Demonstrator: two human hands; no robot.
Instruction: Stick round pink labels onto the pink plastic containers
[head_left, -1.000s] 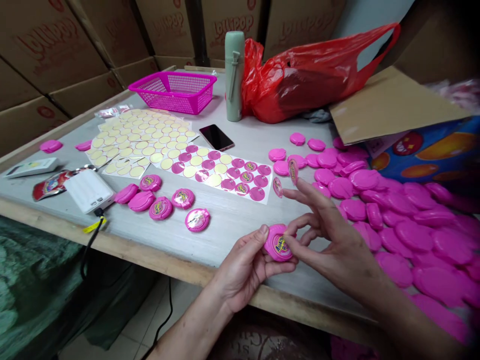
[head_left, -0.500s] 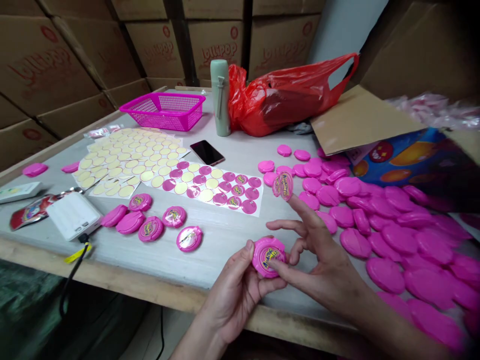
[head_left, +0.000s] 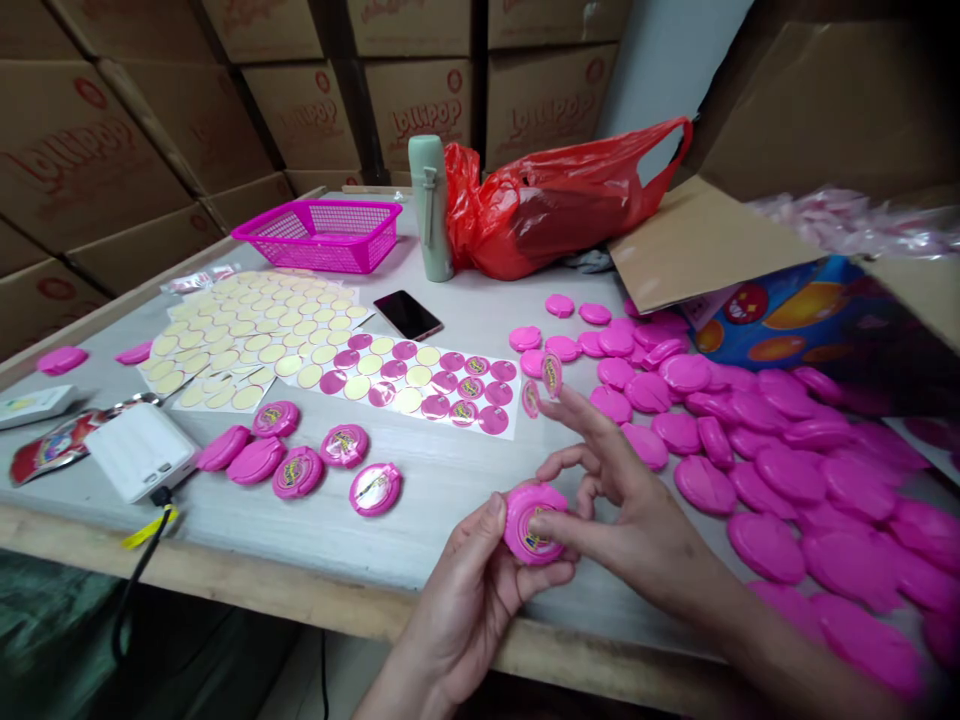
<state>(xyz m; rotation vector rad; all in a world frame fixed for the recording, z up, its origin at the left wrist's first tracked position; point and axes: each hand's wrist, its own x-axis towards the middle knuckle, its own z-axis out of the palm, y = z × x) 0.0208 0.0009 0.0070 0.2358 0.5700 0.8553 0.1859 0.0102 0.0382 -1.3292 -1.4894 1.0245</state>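
Near the table's front edge, my left hand (head_left: 480, 575) is closed around the rim of a pink round plastic case (head_left: 517, 515) with a printed round sticker on its face. My right hand (head_left: 626, 500) presses its thumb on that sticker, while its lower fingers curl by the case's right edge. From my raised right index fingertip stand two loose round stickers (head_left: 551, 376). A sticker sheet (head_left: 517, 400) lies beyond my hands, part pink circles, part bare yellow ones. To the left rest several pink cases (head_left: 298, 472), some with stickers on them.
A big pile of pink cases (head_left: 795, 470) covers the right side, beside an opened carton (head_left: 712, 240). Farther back are a phone (head_left: 409, 314), a green flask (head_left: 430, 210), a red plastic bag (head_left: 540, 215) and a pink basket (head_left: 315, 240). A white power bank (head_left: 142, 450) with a cable sits left.
My right thumb has shifted inward onto the middle of the sticker, covering more of it. The case has turned slightly in my left hand. The camera view has shifted a little.
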